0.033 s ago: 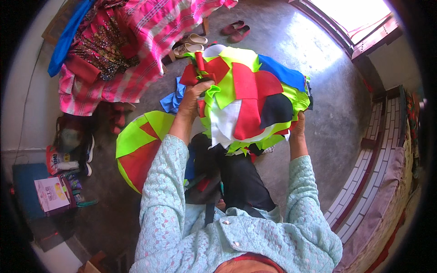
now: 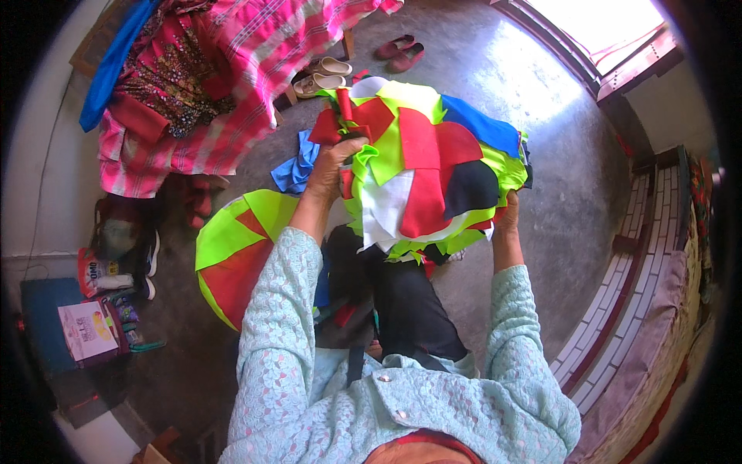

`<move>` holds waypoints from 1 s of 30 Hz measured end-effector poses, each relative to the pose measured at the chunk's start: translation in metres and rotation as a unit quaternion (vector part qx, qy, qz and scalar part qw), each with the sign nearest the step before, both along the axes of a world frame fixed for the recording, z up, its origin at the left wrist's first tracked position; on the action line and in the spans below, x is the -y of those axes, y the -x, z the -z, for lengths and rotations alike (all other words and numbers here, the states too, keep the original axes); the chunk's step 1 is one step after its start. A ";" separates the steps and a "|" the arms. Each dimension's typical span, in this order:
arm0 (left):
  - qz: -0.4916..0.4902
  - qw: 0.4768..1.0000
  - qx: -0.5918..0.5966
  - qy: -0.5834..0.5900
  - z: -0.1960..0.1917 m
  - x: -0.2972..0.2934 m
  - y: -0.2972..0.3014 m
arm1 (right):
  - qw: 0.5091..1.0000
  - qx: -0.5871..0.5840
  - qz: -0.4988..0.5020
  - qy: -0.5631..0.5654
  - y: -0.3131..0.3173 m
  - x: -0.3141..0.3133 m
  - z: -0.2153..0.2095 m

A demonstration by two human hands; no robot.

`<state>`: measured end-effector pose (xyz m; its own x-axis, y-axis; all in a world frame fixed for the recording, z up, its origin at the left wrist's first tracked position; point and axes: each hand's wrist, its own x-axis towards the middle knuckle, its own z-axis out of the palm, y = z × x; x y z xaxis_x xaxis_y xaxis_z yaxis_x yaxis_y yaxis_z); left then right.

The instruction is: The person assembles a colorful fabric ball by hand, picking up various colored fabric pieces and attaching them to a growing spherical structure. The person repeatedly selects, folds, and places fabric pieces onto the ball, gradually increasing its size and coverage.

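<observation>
Holding up a wild patchwork bundle [image 2: 421, 158] with two bare hands

So, biggest stuff first: a smooth grey floor [image 2: 556, 170] takes up most of the room, with bright light bouncing off it up near the doorway. Next is a pink checked cloth [image 2: 239, 100] hanging at upper left, with darker, speckled clothing [image 2: 182, 89] heaped on it.

Then there's the mint lacy jacket [image 2: 479, 410], sleeves reaching forward on both sides of the bundle. The bundle itself is up in front of the person, above their dark trousers [image 2: 417, 309]: lime, red, white, blue and black pieces, pretty ragged along the bottom.

A round lime-and-red piece [image 2: 232, 267] sits left of it, partly behind the left forearm. Blue crumpled cloth [image 2: 294, 166] is just beside the left wrist. Cream shoes [image 2: 321, 77] and dark red shoes [image 2: 400, 54] are further off.

Smallest, the hands: the left hand [image 2: 340, 155] has its fingers curled, pinching the bundle's left edge. The right hand [image 2: 506, 213] touches its lower right edge, but the fingers are mostly hidden, so can't tell how closed they are.
</observation>
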<state>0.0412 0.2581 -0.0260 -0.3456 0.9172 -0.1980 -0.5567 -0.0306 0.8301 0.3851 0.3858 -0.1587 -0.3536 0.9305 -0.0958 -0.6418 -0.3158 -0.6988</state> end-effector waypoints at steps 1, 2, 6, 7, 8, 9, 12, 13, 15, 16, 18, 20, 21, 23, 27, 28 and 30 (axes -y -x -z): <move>0.006 1.000 -0.003 0.003 0.007 -0.008 -0.001 | 1.000 -0.001 -0.014 0.008 -0.005 -0.005 0.006; 0.010 1.000 0.002 -0.013 0.014 -0.016 -0.004 | 1.000 -0.006 -0.015 0.012 -0.012 -0.007 0.017; 0.062 0.998 -0.008 -0.014 0.051 -0.041 -0.002 | 0.997 -0.030 -0.021 0.067 -0.023 -0.009 0.047; 0.120 0.988 -0.015 0.101 0.068 -0.045 0.006 | 0.998 -0.010 -0.025 0.060 -0.024 -0.009 0.056; 0.142 0.973 -0.142 0.111 0.090 -0.053 0.011 | 0.998 0.011 -0.031 0.053 -0.025 -0.011 0.066; 0.163 0.943 -0.264 0.121 0.109 -0.059 0.013 | 0.998 0.032 -0.036 0.047 -0.029 -0.013 0.078; 0.098 0.872 -0.444 0.178 0.137 -0.056 0.003 | 0.939 0.345 0.007 0.006 -0.040 -0.008 0.102; 0.161 0.861 -0.462 0.139 0.126 -0.053 0.010 | 0.906 0.418 0.055 -0.032 -0.047 0.000 0.116; 0.224 0.876 -0.374 0.206 0.082 -0.040 0.010 | 0.851 0.522 0.046 0.012 -0.087 0.010 0.140; 0.189 0.883 -0.391 0.179 0.076 -0.025 0.017 | 0.847 0.527 -0.004 0.070 -0.081 0.019 0.134; 0.125 0.900 -0.404 0.103 0.051 -0.001 0.022 | 0.829 0.535 -0.063 0.147 -0.084 0.042 0.129; 0.039 0.908 -0.406 0.091 0.013 0.038 0.021 | 0.835 0.514 -0.118 0.157 -0.085 0.066 0.127; -0.020 0.906 -0.419 0.052 0.014 0.060 0.028 | 0.831 0.518 -0.124 0.159 -0.075 0.074 0.121; -0.124 0.891 -0.429 0.076 -0.006 0.114 0.030 | 0.861 0.491 -0.081 0.106 -0.048 0.096 0.091; -0.333 0.814 -0.456 0.137 -0.015 0.221 0.035 | 0.895 0.432 -0.103 -0.046 0.000 0.131 0.026; -0.377 0.776 -0.481 0.155 -0.006 0.251 0.040 | 0.898 0.418 -0.111 -0.083 0.013 0.142 0.001; -0.432 0.698 -0.539 0.191 0.018 0.311 0.050 | 0.886 0.416 -0.130 -0.160 0.036 0.164 -0.040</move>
